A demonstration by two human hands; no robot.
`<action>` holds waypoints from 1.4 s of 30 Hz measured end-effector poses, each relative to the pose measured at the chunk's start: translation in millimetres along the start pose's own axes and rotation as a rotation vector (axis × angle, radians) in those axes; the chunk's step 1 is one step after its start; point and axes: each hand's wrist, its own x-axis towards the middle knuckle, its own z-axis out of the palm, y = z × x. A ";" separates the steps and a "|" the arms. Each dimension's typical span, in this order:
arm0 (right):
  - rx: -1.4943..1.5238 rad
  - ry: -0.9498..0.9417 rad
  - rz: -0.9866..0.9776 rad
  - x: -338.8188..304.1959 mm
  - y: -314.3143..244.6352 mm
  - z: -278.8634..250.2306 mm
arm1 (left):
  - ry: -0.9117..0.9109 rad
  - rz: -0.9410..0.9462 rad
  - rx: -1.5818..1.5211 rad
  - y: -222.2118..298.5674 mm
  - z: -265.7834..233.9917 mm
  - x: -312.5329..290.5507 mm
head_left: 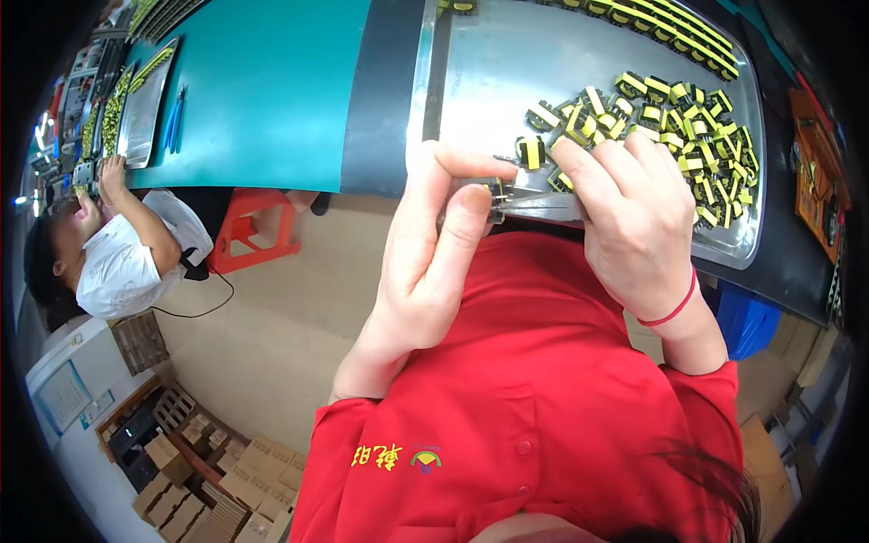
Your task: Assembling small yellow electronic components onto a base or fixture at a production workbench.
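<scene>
My left hand (pixel 425 244) pinches a small component with metal pins (pixel 497 201) between thumb and fingers; most of it is hidden by the fingertips. From the right, my right hand (pixel 634 204) grips a pointed grey metal tool, apparently tweezers (pixel 548 206), its tip at the component. Beyond the right hand lies a loose heap of small black coil parts wrapped in yellow tape (pixel 692 165). One such coil part (pixel 530 152) sits apart, just beyond the tool. All of these lie in a shiny metal tray (pixel 489 77).
Neat rows of coil parts (pixel 665 32) line the tray's far side. A green mat (pixel 272 90) covers the bench to the left. There, a co-worker (pixel 136 244) sits near blue-handled pliers (pixel 174 122) and a red stool (pixel 258 231). Cardboard boxes (pixel 262 471) stand on the floor.
</scene>
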 end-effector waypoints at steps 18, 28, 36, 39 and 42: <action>-0.052 0.011 -0.051 1.4 7.9 4.4 | -0.099 -0.073 -0.212 -6.2 0.3 3.1; 0.093 -0.115 0.015 9.7 17.3 -0.3 | -0.006 -0.016 -0.157 -15.5 7.4 5.7; 0.228 -0.168 0.157 -1.0 15.9 -31.6 | -0.068 0.060 -0.239 -23.9 -1.9 16.4; 0.303 -0.123 0.174 -4.1 12.4 -28.1 | -0.066 0.067 -0.291 -24.4 2.0 18.0; 0.337 -0.120 0.192 -5.2 8.4 -23.6 | -0.103 0.036 -0.295 -25.8 0.9 16.1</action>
